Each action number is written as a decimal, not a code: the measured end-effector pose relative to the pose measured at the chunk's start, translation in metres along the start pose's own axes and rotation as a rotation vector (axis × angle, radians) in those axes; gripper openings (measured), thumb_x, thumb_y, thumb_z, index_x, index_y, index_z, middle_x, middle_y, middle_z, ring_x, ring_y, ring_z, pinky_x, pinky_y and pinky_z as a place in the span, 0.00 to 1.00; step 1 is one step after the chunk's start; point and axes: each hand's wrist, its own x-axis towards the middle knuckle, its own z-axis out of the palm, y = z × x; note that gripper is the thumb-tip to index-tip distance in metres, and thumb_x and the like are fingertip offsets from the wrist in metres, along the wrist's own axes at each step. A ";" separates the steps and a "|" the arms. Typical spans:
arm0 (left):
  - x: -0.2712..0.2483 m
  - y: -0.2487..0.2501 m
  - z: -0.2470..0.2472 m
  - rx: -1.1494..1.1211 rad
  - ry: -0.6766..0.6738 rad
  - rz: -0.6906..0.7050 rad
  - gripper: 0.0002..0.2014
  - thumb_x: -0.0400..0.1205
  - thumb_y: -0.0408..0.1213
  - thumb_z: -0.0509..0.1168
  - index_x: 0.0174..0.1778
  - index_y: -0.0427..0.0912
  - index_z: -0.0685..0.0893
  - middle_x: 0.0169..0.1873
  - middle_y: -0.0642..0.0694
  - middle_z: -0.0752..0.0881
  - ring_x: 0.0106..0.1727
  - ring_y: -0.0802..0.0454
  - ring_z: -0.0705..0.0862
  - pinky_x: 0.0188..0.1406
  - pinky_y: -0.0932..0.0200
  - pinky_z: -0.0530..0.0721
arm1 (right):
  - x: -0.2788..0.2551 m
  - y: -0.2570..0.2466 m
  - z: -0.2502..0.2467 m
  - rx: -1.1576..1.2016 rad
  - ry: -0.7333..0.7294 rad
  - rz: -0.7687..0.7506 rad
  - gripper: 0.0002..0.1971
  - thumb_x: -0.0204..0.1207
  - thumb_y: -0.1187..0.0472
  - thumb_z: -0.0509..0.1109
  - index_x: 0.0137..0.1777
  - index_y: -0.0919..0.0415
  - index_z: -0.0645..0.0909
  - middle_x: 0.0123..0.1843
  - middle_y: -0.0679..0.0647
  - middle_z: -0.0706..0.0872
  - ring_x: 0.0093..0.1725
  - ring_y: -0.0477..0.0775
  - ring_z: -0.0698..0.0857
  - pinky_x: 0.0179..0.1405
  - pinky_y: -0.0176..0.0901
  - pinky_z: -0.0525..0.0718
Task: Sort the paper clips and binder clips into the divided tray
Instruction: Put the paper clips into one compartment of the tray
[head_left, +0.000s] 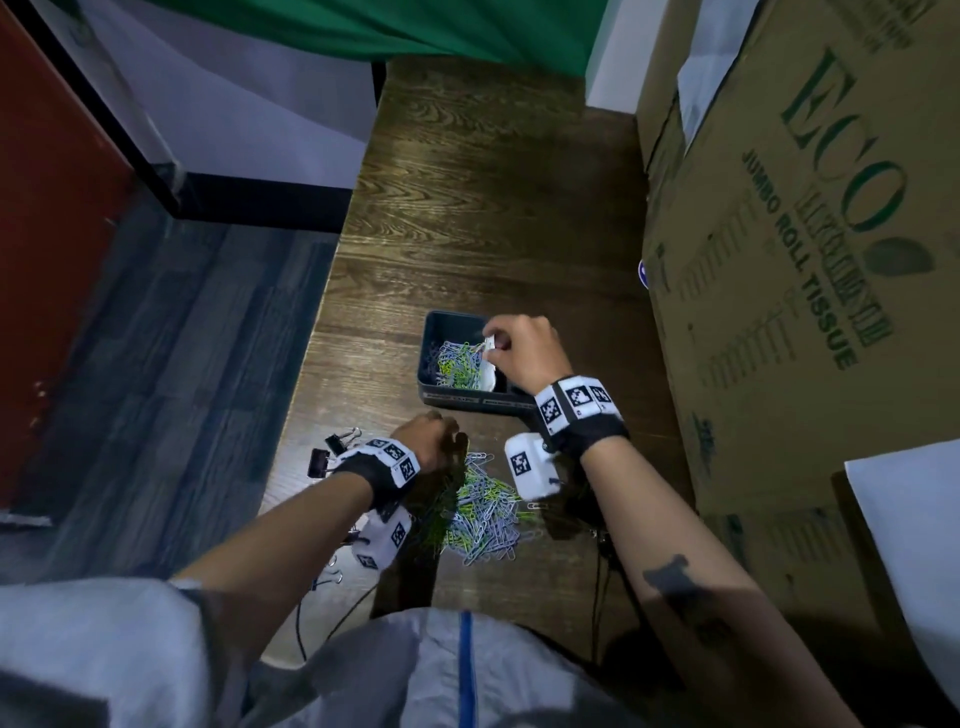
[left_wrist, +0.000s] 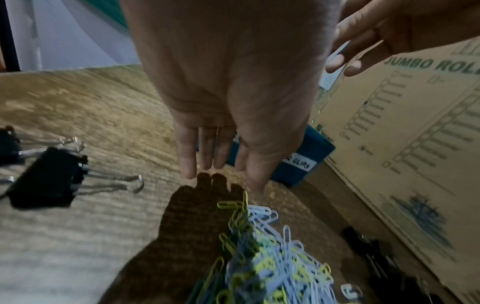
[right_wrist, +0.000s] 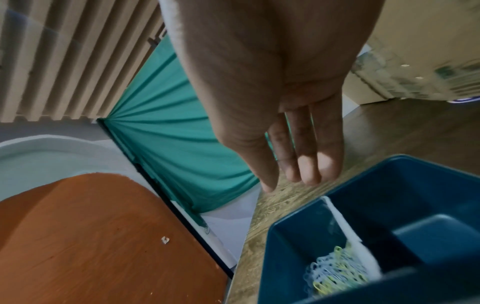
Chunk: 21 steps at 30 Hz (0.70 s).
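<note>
In the tray's (head_left: 435, 332) left compartment a heap of paper clips already lies beside the white divider (right_wrist: 349, 232); the right compartment looks bare. A bigger pile (head_left: 480, 512) of them waits on the table (head_left: 467, 208), with binder clips (head_left: 324, 457) unsorted at its left. Right hand (head_left: 524, 348) hovers over the tray, fingers straight, empty. Left hand (head_left: 423, 441) above the pile, fingers relaxed, holding nothing. Most sorting remains, I judge

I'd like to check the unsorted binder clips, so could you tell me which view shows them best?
The left wrist view: one black binder clip lies large on the table, its wire handles plain. The head view shows them small beside the left wrist; the right wrist view shows none.
</note>
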 end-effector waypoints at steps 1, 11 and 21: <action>0.000 0.006 0.006 0.026 -0.012 0.000 0.31 0.78 0.48 0.71 0.75 0.44 0.71 0.70 0.37 0.74 0.69 0.37 0.74 0.67 0.45 0.77 | -0.007 0.009 0.004 0.025 0.024 0.050 0.10 0.76 0.64 0.75 0.54 0.52 0.90 0.49 0.55 0.93 0.51 0.60 0.90 0.55 0.53 0.88; -0.018 0.016 0.060 0.418 -0.147 0.168 0.53 0.70 0.60 0.73 0.84 0.58 0.46 0.85 0.42 0.44 0.83 0.33 0.48 0.75 0.30 0.65 | -0.124 0.083 0.099 -0.179 -0.613 0.286 0.50 0.70 0.60 0.83 0.87 0.44 0.57 0.88 0.59 0.54 0.85 0.68 0.60 0.79 0.68 0.70; -0.044 0.004 0.075 0.228 0.088 0.189 0.30 0.77 0.34 0.72 0.76 0.43 0.71 0.70 0.38 0.72 0.68 0.39 0.74 0.57 0.46 0.83 | -0.139 0.065 0.146 -0.315 -0.470 0.076 0.43 0.72 0.69 0.79 0.83 0.53 0.62 0.77 0.63 0.63 0.74 0.68 0.70 0.68 0.61 0.80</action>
